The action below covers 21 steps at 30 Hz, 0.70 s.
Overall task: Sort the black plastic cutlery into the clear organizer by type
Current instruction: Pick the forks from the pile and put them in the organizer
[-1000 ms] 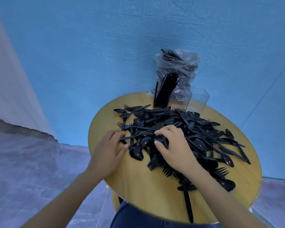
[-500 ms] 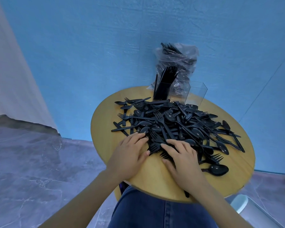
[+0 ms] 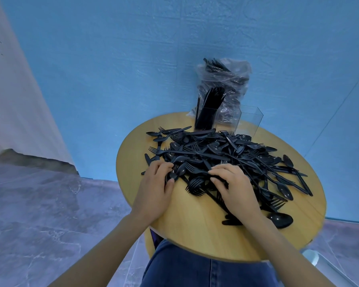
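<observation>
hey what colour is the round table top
Light yellowish wood grain; the table shows best in the head view.

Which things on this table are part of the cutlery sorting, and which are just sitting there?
Part of the job:
cutlery pile
clear organizer, one compartment holding upright cutlery
left hand and right hand, both at the pile's near edge

Just there:
plastic bag of more cutlery behind the organizer
round wooden table

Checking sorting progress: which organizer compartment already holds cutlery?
The left compartment, packed with upright black cutlery; the right compartment looks clear and empty.
</observation>
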### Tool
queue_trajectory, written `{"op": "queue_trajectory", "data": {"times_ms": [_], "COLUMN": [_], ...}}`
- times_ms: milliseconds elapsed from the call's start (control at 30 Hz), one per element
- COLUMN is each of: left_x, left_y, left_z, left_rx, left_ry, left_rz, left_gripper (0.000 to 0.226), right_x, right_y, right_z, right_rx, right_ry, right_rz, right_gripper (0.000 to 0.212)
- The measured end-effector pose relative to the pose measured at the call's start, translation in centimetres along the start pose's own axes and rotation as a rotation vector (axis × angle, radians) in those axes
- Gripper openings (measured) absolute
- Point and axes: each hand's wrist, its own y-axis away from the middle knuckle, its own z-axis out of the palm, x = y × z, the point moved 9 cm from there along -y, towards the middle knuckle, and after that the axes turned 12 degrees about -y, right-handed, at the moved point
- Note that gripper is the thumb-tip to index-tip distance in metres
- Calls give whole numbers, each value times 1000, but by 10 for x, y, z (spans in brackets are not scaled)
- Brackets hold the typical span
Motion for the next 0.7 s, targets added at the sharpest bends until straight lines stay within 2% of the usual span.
{"op": "queue_trajectory", "data": {"times_ms": [133,267,400,500,633,700], "left_x": [12,23,22,22,33,50], "left_y": [-11,-12,-11,-11,-8,-1], "left_z": [14,39,33,28,18,18], "left_rx": [-86,-233,-151,-82,12,18], "left_ry": [-158,-312,-335,-302,-246,-219], "left_rz": [118,215,215,203,205,258], "left_gripper": [63,74,71,63,53,50], "right_x": [3,1,5,16,30,36], "right_y": [1,11,33,54,79,88], "right_z": [10,4,-26,-48,-69,-74], "right_rx": [-96,-117,59,229,381,435], "right_ry": [-54,-102,-83,-37,38,68], "right_rz": [22,2,-6,57,149,218], "right_gripper": [24,32,28,19,30,25]}}
